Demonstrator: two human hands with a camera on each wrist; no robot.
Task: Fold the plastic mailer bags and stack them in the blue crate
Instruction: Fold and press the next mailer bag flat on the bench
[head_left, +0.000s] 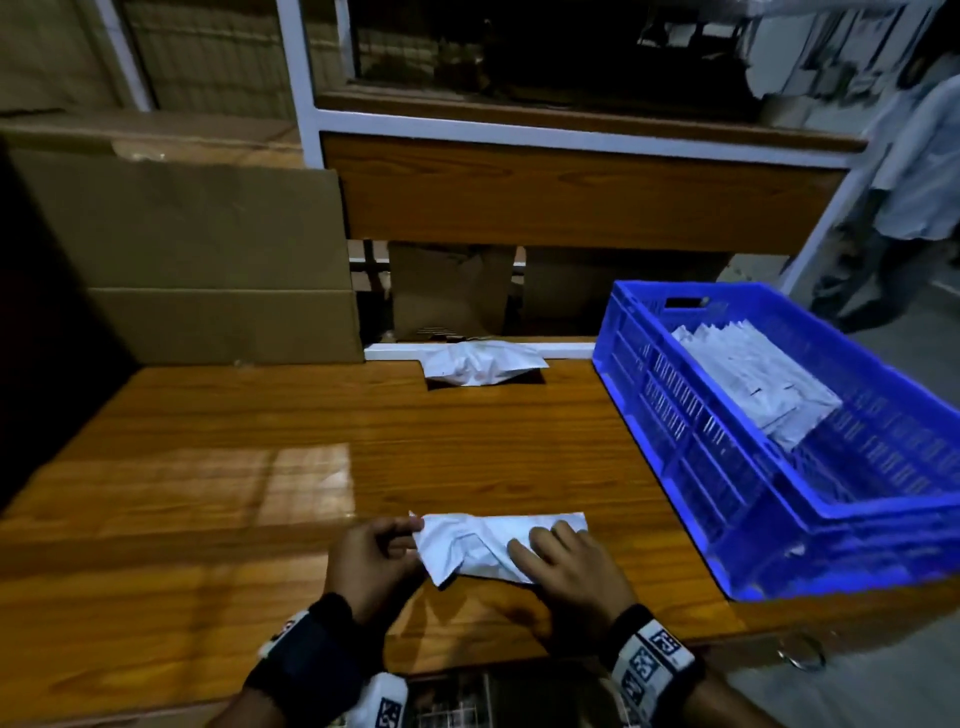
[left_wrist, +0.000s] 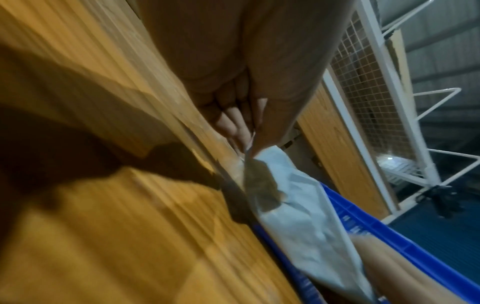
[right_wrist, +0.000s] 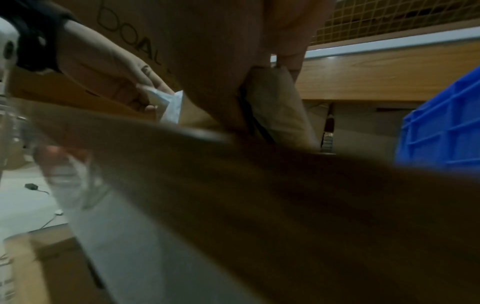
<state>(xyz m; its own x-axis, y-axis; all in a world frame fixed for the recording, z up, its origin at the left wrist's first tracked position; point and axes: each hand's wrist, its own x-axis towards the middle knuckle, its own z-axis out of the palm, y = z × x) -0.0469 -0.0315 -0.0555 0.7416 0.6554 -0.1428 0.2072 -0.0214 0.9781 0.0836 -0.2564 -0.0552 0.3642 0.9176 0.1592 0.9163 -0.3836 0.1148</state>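
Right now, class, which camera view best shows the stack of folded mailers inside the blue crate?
The head view: the folded mailers lie plainly inside the blue crate. Both wrist views show only part of the crate's blue wall, not the stack.

The head view looks down and forward from above the bench's (head_left: 218, 467) near edge. The left wrist view sits low over the bench top, facing right toward the blue crate (left_wrist: 405, 242). The right wrist view skims the near edge, facing the far side; all three share the crate.
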